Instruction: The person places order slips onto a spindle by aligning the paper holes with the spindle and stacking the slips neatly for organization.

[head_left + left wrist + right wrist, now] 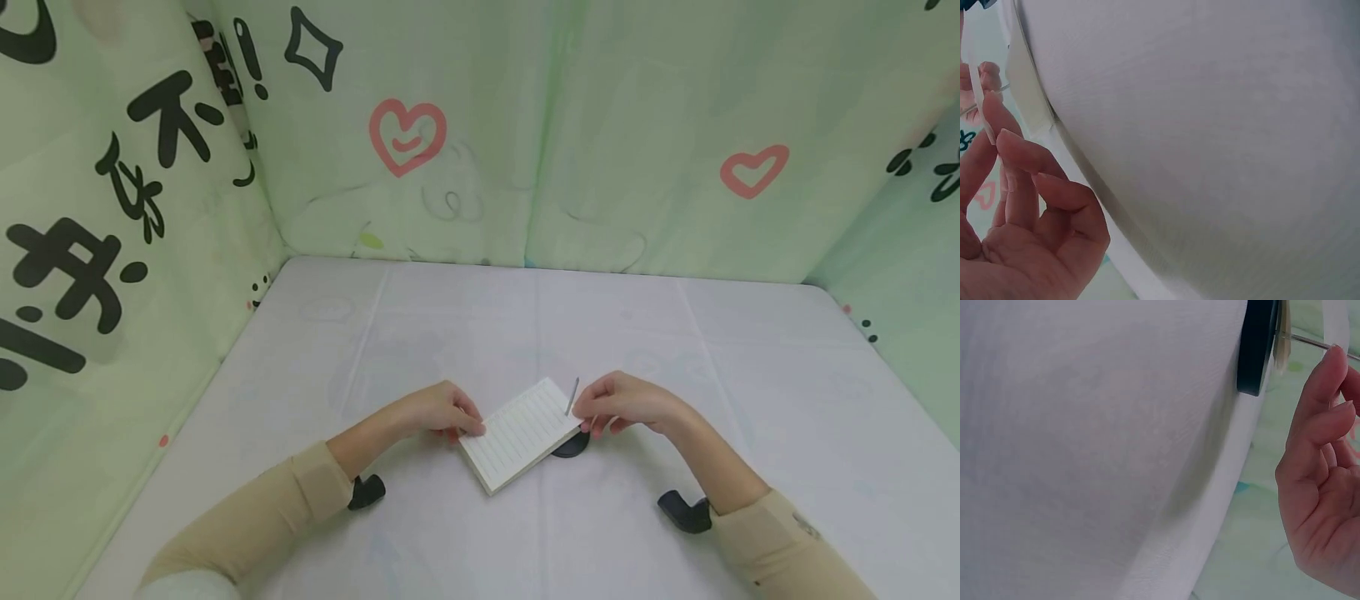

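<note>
A lined paper sheet (517,433) lies tilted between my hands in the head view. My left hand (446,408) pinches its left corner between thumb and fingers; the left wrist view shows the sheet (977,87) nearly edge-on. At the opposite corner, my right hand (618,402) pinches the sheet beside a thin metal spike (572,396), which sticks up above the paper. Beneath is the spike's round black base (572,446), mostly hidden. A stack of paper (1027,81) sits below the held sheet, around the spike. Both wrist views show curled fingers.
A white cloth covers the table (637,542), with light creases. Pale green printed curtains (637,125) hang at the back and both sides. A black wrist mount (367,492) shows under the left forearm, and another black mount (686,512) under the right.
</note>
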